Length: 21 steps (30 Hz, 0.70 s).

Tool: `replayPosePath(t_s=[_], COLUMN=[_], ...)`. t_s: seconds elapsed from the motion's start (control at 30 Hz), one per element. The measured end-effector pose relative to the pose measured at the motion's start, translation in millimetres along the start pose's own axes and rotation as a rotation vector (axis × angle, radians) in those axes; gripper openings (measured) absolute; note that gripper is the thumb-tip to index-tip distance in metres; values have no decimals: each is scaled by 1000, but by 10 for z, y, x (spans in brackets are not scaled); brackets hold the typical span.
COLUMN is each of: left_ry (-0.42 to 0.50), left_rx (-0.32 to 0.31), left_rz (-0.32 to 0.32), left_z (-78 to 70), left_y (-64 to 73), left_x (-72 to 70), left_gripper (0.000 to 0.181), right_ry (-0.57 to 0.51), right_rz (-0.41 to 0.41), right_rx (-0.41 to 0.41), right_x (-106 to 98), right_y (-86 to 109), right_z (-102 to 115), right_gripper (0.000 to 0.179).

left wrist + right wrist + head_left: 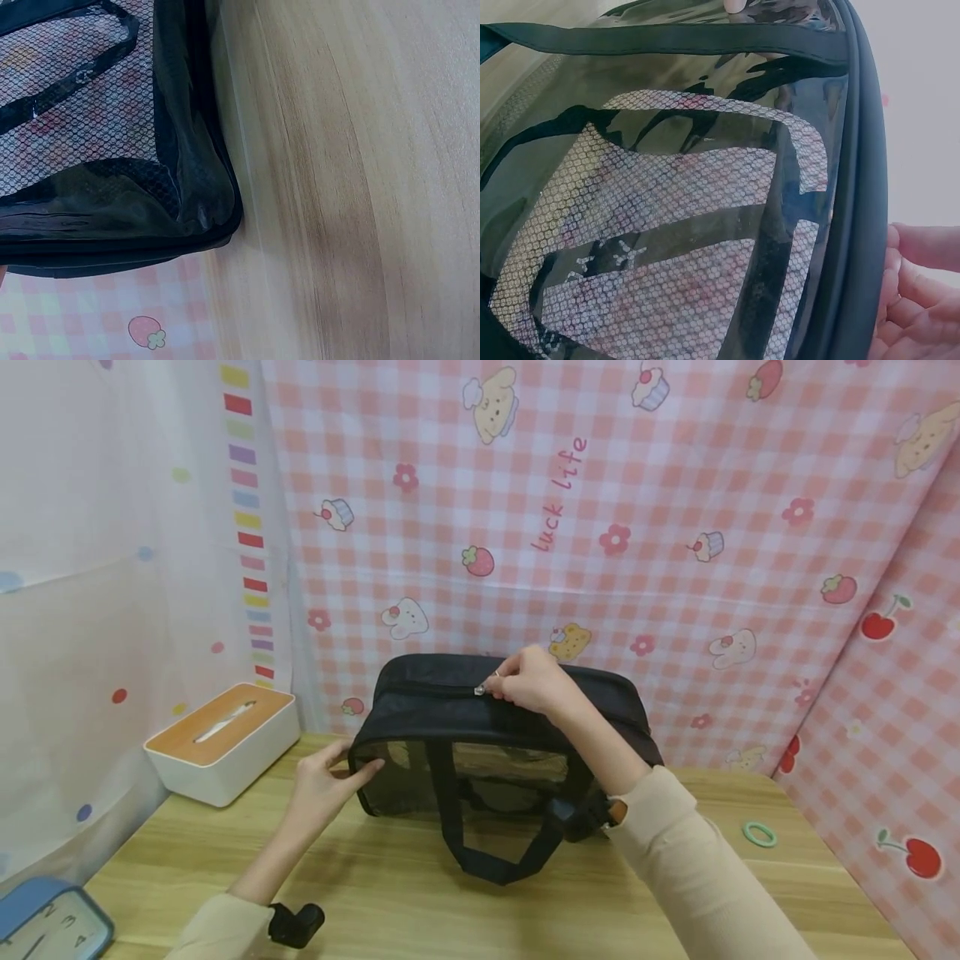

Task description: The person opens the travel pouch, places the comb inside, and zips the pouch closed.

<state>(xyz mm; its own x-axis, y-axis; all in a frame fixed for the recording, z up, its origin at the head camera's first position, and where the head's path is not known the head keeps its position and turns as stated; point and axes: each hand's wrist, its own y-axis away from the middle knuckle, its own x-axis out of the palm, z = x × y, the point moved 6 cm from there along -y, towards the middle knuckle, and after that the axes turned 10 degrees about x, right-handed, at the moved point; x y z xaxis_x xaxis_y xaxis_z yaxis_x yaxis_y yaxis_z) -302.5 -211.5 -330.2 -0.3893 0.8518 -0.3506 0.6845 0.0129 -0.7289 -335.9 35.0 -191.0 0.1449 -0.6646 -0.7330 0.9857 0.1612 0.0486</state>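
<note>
Black bag (pixel 480 717), one, with clear front panel: stands upright on the wooden surface (pixel 360 893), long axis running left to right before the person, zip (pixel 427 688) along its top on that same axis. Zip pull (pixel 480 691), metal, one: near the middle of the bag's top, at the fingertips of the right hand (pixel 531 681). Right hand: above the bag, grip closed in a pinch on the pull, its forearm crossing in front of the bag's right half. Left hand (pixel 321 783): at the bag's left end, grip closed on the edge, thumb lying on the front panel. Governing relation, as judged — the zip's line extends to both sides of the right grip, along the bag's length; the right hand is the nearer to the pull, the left hand well apart from it at the end. Whether the zip gapes on either side of the pull, cannot tell. Handle, black, one: hangs down before the bag's front. Tissue box (pixel 217 768): left of the bag, apart. Ring (pixel 760 843), green: right of the bag, apart. Clock (pixel 63 928), blue: well apart, left and forward of the bag — partly out of frame.
</note>
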Motion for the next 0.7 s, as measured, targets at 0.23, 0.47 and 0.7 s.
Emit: replayPosePath(t_s=[0.23, 0.47, 0.7], left_ry=[-1, -20, -14], left_rx=[-17, -17, -11], left_rz=[10, 24, 23], left_z=[20, 24, 7], left_y=[11, 10, 12], left_x=[1, -6, 1], left_gripper=[22, 23, 23], right_ry=[-7, 45, 88], right_rz=[14, -27, -57], right_rx=[16, 6, -19], right_x=[96, 220, 364], right_y=[-44, -79, -99], right_z=[79, 282, 443], right_gripper=[22, 23, 21])
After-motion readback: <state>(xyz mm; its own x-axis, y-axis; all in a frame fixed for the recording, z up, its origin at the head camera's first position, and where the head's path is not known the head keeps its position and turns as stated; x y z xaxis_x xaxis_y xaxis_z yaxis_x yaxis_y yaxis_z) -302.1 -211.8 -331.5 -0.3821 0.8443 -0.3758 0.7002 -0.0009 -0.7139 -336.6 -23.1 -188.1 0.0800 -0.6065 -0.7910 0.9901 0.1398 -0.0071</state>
